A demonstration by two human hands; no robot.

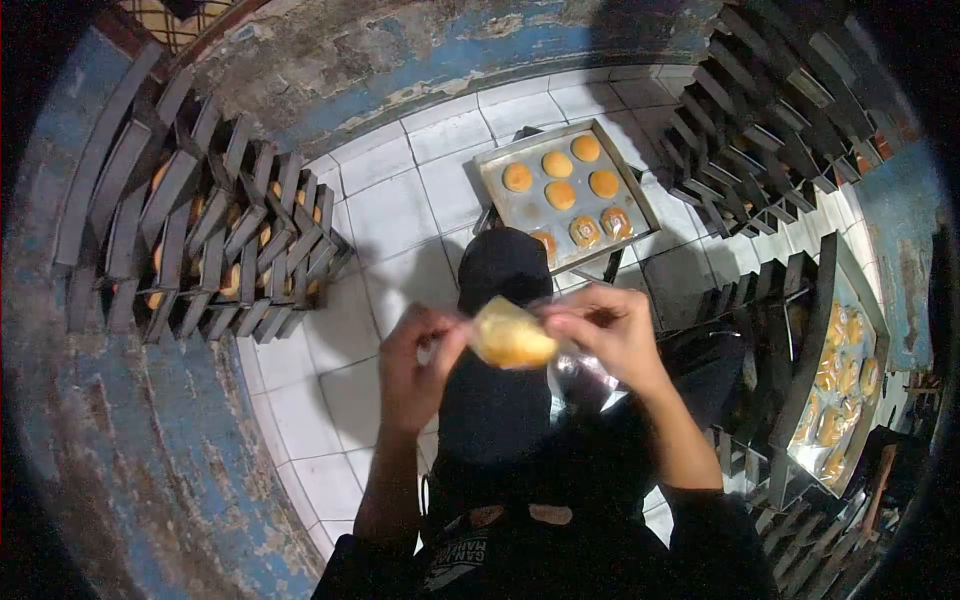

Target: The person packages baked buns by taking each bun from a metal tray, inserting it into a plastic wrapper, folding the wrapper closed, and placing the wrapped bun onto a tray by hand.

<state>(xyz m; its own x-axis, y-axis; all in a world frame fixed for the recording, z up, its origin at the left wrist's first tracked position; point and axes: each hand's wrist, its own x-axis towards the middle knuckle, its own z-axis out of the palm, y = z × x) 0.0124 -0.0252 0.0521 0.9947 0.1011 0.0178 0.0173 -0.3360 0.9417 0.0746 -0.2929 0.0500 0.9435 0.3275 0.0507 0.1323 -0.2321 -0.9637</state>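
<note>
A golden bun [512, 342] in a thin clear wrapper hangs between my two hands above my dark-clothed leg, slightly blurred. My left hand [420, 350] pinches the wrapper's left side between thumb and fingers. On the other side, my right hand [604, 328] pinches the wrapper's right corner. Just below my right hand, a shiny clear plastic bundle [584, 380] rests on my lap. Ahead of me a metal tray [520, 212] holds several round golden buns, some bare and some at its near edge in clear wrapping.
Stacked dark trays [180, 215] with buns stand at left. More stacks [745, 130] rise at upper right. A tray of wrapped buns [846, 385] lies at right. White floor tiles [390, 225] and a worn blue wall [430, 65] surround these.
</note>
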